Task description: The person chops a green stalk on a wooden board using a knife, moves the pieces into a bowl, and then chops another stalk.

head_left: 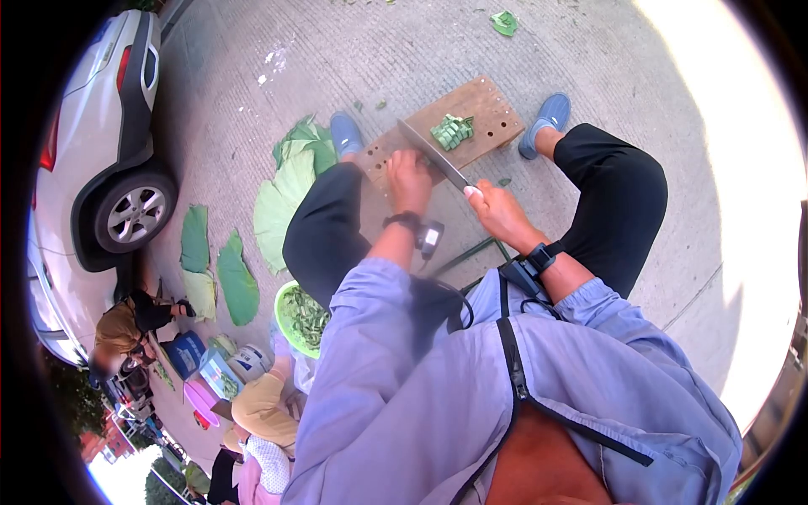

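Note:
A wooden chopping board lies on the pavement between my blue shoes. A small pile of cut green leaf pieces sits on it. My right hand grips the handle of a long knife, whose blade lies slanted across the board next to the pile. My left hand rests at the board's near edge, fingers curled beside the blade; whether it pins anything is hidden. Both wrists wear black straps.
Large green lotus leaves lie on the concrete to my left, with a green basin of cut greens by my knee. A white car is parked at the left. Other people crouch among bags and basins behind.

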Motion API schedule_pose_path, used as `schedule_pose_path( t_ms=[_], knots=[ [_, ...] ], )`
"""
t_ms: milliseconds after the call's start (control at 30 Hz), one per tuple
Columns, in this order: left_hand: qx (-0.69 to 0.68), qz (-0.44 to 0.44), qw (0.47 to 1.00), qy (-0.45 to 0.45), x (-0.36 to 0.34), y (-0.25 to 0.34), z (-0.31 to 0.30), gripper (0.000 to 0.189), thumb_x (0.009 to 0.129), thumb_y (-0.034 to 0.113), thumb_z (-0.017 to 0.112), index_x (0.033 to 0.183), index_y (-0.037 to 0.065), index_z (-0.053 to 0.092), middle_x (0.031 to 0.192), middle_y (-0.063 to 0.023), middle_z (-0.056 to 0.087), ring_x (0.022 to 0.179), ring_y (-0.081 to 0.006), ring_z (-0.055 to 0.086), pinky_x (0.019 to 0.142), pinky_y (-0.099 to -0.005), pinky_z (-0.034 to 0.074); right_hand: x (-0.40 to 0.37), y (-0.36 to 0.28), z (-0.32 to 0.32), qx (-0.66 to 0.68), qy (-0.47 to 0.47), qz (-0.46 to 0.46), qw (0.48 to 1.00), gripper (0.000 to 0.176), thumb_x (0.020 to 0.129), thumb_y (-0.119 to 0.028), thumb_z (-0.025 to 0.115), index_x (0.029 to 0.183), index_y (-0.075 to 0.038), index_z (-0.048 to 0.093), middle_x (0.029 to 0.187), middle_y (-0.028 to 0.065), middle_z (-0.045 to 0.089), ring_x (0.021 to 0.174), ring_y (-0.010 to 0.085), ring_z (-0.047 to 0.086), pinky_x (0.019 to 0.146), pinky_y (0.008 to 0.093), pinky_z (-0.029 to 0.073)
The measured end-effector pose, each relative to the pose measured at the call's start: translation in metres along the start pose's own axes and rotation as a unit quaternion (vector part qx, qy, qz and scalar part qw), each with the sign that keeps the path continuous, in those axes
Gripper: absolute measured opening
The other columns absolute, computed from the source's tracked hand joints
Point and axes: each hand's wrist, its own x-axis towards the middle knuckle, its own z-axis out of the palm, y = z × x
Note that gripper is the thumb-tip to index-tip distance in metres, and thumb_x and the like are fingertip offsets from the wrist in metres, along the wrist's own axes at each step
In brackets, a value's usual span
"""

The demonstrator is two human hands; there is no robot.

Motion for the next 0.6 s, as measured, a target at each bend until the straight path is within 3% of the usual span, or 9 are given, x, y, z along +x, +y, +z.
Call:
schedule_pose_path(
  t_ms=[467,600],
  knots=[
    [-0.007,-0.017,0.999,-0.03,0.002,0.0,-0.005,0.014,0.079,0.001,0.059,0.09,0.005,0.068,0.096,-0.0143,0.062,0.097,-0.0363,0.057,0.087,-0.0456,0.045,-0.007,0.0,-0.01,-0.018,0.014,0.012,1.0,0.047,0.103,-0.042,0.045,0.093,0.002,0.06,0.086,0.0303,0.064,0.083,0.05,0.061,0.074,0.0563,0.045],
    [0.012,-0.048,0.998,-0.034,0.002,-0.004,-0.002,0.016,0.077,0.003,0.068,0.093,0.006,0.068,0.098,-0.0141,0.064,0.099,-0.0351,0.058,0.089,-0.0443,0.046,-0.008,0.004,-0.013,-0.011,0.021,0.014,1.0,0.047,0.102,-0.043,0.046,0.094,0.001,0.059,0.086,0.0302,0.064,0.083,0.0504,0.061,0.073,0.0568,0.044]
  ],
)
